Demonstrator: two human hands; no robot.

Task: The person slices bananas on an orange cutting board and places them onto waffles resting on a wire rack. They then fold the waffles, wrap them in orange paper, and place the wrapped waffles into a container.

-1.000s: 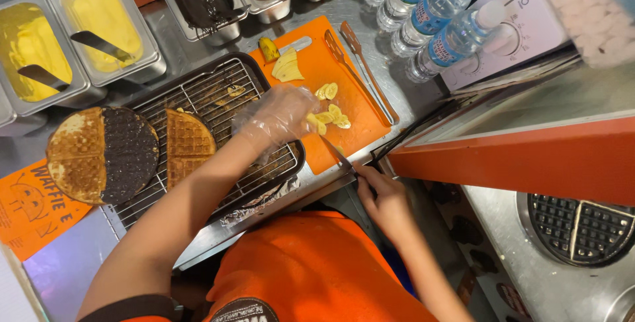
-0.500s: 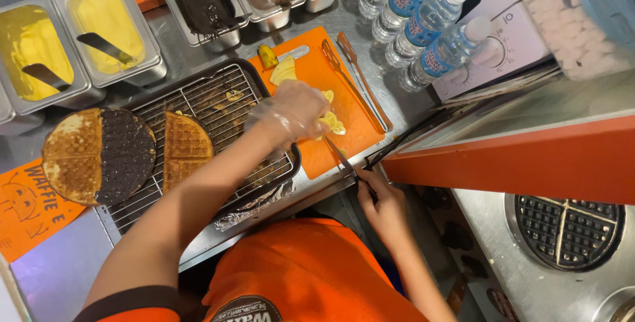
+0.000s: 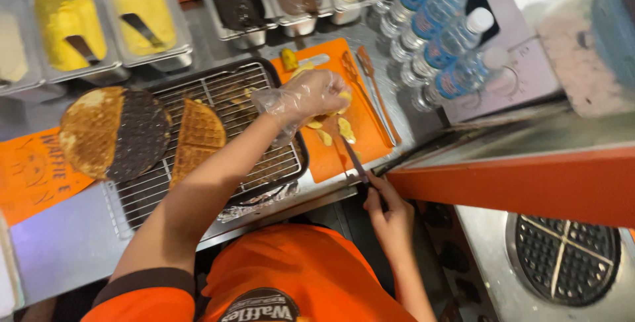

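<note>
While the gloved left hand point(image 3: 311, 97) closes over yellow fruit slices point(image 3: 334, 130) on the orange board point(image 3: 370, 140), the bare right hand point(image 3: 390, 213) grips a knife point(image 3: 354, 157) at the board's near edge, blade toward the slices. Slicing looks to be the step in hand. Any further cut needs fingers kept off the blade. Waffles point(image 3: 198, 137) lie on the rack point(image 3: 245, 90) just beside.

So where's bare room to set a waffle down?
Rack's back right, beside the cutting board, and its front edge below the waffle halves. The board is crowded: banana slices, gloved left hand, knife, tongs.
</note>
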